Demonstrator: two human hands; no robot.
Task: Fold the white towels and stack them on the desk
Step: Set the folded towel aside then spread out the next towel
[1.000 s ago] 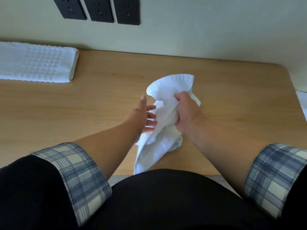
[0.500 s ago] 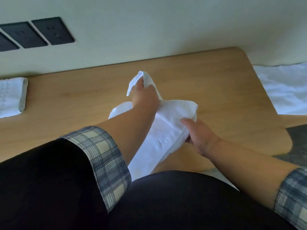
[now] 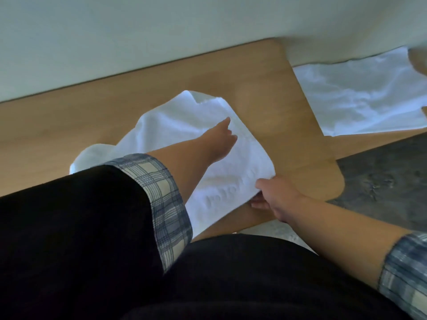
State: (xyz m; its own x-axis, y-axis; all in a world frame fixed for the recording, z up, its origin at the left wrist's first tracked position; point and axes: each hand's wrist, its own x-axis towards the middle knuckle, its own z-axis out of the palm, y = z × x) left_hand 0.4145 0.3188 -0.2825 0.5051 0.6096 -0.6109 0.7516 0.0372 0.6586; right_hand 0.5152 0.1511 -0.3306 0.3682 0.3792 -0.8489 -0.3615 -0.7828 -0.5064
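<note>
Scene: A person leans over a wooden desk (image 3: pixel 279 105), working a white towel (image 3: pixel 242 167) at the centre of the frame.
Towel: It lies opened across the desk, rumpled at its upper and left edges, its lower end trailing over the near desk edge.
Left hand: The left hand (image 3: pixel 220 140) rests on the middle of the cloth with fingers stretched out flat, holding nothing.
Right hand: The right hand (image 3: pixel 277 197) pinches the towel's lower right edge, thumb on top and fingers beneath.
What changed: A second ago the towel was a bunch in the right fist, lifted off the wood; it is now spread out and being smoothed.
What it means: Folding proper looks about to begin; no fold is made yet.
Still waiting: A second white towel (image 3: pixel 360 98) lies unfolded at the upper right, on a surface beyond the desk end.
</note>
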